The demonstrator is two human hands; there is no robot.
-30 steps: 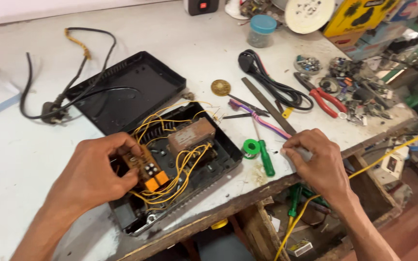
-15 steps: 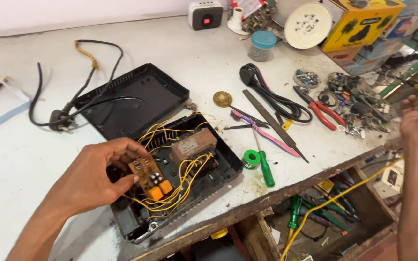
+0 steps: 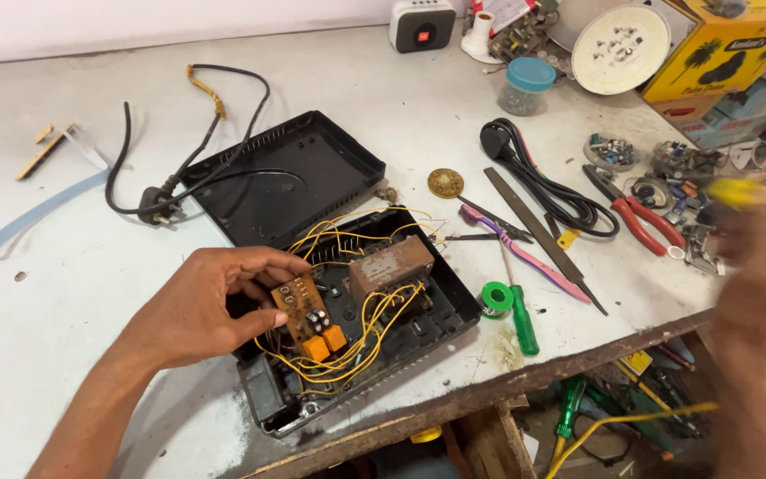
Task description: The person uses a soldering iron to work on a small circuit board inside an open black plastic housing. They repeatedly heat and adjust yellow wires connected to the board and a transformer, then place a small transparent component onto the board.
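Observation:
My left hand (image 3: 201, 306) pinches a small brown circuit board (image 3: 308, 318) with orange parts, tilted up inside an opened black device case (image 3: 454, 310). Yellow wires (image 3: 361, 341) loop from the board around a brown transformer (image 3: 390, 269). My right hand (image 3: 760, 266) is blurred at the right edge, over a heap of small parts, and grips a yellow-handled tool (image 3: 755, 197). The case's black lid (image 3: 290, 177) lies just behind the case.
A black mains cord with plug (image 3: 157, 206) lies at the left. Right of the case lie a green-handled screwdriver (image 3: 520, 321), a solder reel (image 3: 495, 297), a pink toothbrush (image 3: 525, 253), a metal file (image 3: 538, 235), red pliers (image 3: 636, 217), and a coiled black cable (image 3: 543, 182). The bench's front edge (image 3: 525, 386) is close.
My right hand left the bench edge near the screwdriver, swung to the far right and now holds a yellow-handled tool. My left hand kept the circuit board tilted in the case.

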